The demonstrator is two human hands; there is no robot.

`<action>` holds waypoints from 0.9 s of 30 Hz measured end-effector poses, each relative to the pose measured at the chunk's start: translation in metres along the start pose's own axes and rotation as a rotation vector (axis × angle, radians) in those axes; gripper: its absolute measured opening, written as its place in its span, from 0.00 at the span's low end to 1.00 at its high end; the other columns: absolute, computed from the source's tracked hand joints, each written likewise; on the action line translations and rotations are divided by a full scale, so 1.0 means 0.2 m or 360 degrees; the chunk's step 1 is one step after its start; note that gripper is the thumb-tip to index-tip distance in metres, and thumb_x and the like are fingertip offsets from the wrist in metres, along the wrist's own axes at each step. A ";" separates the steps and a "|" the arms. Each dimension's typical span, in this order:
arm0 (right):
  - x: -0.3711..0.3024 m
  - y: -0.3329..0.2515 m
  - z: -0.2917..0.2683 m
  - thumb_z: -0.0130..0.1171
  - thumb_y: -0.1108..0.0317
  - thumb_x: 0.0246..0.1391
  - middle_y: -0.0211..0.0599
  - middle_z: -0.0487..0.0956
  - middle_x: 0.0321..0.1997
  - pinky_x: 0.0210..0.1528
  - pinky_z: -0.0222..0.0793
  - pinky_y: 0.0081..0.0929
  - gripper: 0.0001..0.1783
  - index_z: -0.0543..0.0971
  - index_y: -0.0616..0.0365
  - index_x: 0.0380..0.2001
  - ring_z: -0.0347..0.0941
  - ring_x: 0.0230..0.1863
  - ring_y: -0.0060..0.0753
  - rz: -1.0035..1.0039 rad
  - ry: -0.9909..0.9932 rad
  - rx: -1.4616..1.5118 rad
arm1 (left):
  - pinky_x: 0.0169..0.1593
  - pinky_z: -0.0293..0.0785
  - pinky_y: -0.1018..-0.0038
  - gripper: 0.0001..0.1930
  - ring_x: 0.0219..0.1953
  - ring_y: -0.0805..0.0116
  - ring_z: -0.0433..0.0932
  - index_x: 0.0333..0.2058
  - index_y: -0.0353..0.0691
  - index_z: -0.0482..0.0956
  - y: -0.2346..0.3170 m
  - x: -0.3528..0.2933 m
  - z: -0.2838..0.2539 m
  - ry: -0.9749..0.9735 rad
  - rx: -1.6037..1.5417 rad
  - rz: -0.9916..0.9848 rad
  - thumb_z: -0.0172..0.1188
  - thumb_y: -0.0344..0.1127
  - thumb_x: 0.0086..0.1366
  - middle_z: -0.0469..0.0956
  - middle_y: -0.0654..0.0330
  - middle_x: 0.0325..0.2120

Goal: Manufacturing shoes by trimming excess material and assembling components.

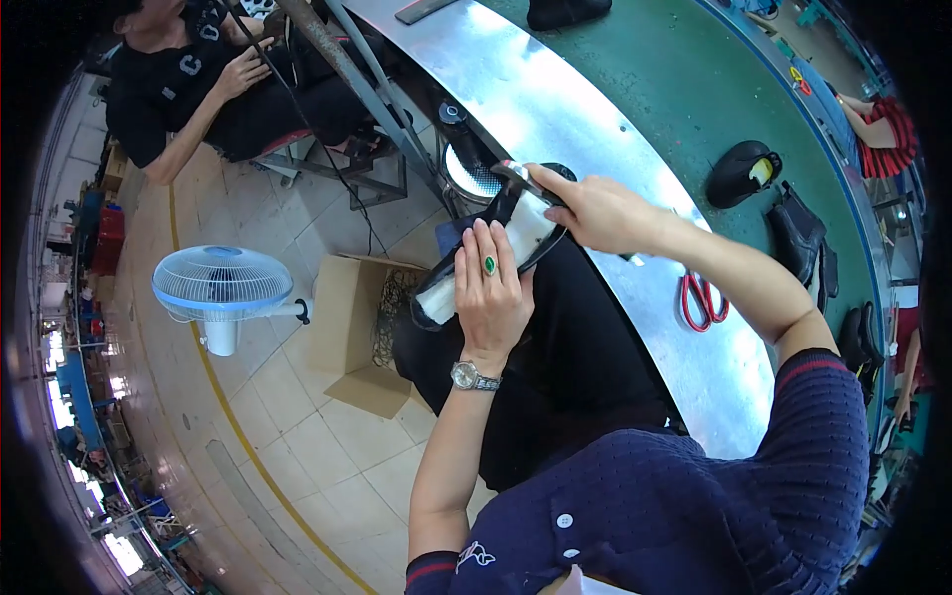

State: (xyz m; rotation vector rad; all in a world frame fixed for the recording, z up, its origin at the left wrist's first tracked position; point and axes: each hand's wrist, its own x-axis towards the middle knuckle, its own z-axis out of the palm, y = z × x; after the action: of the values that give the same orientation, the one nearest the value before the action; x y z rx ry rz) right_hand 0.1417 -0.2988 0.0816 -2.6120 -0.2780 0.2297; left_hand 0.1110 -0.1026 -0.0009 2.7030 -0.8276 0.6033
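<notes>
On my lap lies a black shoe (540, 260), tilted, its long white underside turned up. My left hand (491, 293) holds it down, the fingers stretched together across the white underside and the thumb by the near edge. A ring with a green stone and a wristwatch are on this hand and wrist. My right hand (592, 210) is closed at the shoe's far end, gripping a dark curved metal tool (516, 178) whose exact kind I cannot make out. The tool's head is over the far end of the white underside. Most of its handle is hidden in my hand.
A shiny metal bench (555, 99) curves along my right, with red-handled scissors (702, 300) on it. Beyond is a green surface with several black shoes (742, 176). An open cardboard box (342, 317) and a fan (223, 288) stand left. Another person (174, 89) sits far left.
</notes>
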 end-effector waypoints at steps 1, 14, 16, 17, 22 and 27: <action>0.01 -0.07 -0.11 0.52 0.66 0.62 0.47 0.78 0.21 0.29 0.69 0.42 0.31 0.57 0.54 0.66 0.76 0.22 0.51 0.0132 -0.0210 0.0175 | 0.59 0.66 0.57 0.34 0.59 0.46 0.69 0.57 0.28 0.68 0.00 0.00 0.02 0.0020 0.0009 -0.0018 0.67 0.40 0.54 0.66 0.42 0.59; -0.10 -0.18 0.02 0.51 0.68 0.59 0.49 0.78 0.21 0.25 0.69 0.46 0.30 0.60 0.49 0.65 0.76 0.24 0.56 -0.0036 0.0171 0.0071 | 0.61 0.65 0.53 0.31 0.58 0.39 0.67 0.54 0.22 0.67 0.02 0.01 0.04 0.0155 -0.0072 0.0019 0.64 0.37 0.57 0.69 0.40 0.48; -0.08 -0.17 0.02 0.51 0.67 0.59 0.50 0.78 0.21 0.24 0.69 0.46 0.31 0.57 0.50 0.66 0.76 0.23 0.55 0.0062 -0.0150 -0.0214 | 0.60 0.66 0.52 0.32 0.58 0.39 0.67 0.55 0.23 0.66 0.02 0.01 0.05 0.0130 -0.0082 0.0010 0.65 0.37 0.56 0.69 0.40 0.47; -0.08 -0.16 0.00 0.51 0.67 0.59 0.50 0.78 0.21 0.24 0.69 0.46 0.33 0.55 0.50 0.67 0.76 0.23 0.55 -0.0015 -0.0225 -0.0287 | 0.60 0.66 0.52 0.32 0.58 0.39 0.67 0.55 0.23 0.66 0.02 0.00 0.06 0.0144 -0.0070 0.0017 0.66 0.36 0.55 0.69 0.40 0.47; -0.10 -0.25 0.04 0.51 0.68 0.60 0.48 0.75 0.16 0.23 0.67 0.45 0.37 0.51 0.46 0.69 0.75 0.20 0.52 -0.0068 0.0095 -0.0112 | 0.60 0.67 0.52 0.32 0.57 0.40 0.68 0.53 0.24 0.67 0.00 0.00 0.05 0.0270 -0.0186 -0.0010 0.69 0.34 0.52 0.69 0.41 0.48; -0.07 -0.16 0.08 0.51 0.68 0.60 0.47 0.76 0.17 0.22 0.67 0.44 0.36 0.52 0.47 0.69 0.74 0.19 0.53 -0.0115 -0.0145 -0.0375 | 0.60 0.62 0.58 0.41 0.57 0.48 0.63 0.56 0.24 0.64 -0.01 0.11 -0.25 -0.0313 -0.0192 -0.0437 0.73 0.33 0.44 0.68 0.46 0.51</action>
State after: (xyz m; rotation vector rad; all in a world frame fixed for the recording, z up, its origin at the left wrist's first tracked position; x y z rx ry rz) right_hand 0.1202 -0.2672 0.0842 -2.8214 -0.4552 0.3078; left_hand 0.1134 -0.0931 0.0530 2.7260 -0.5021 0.2228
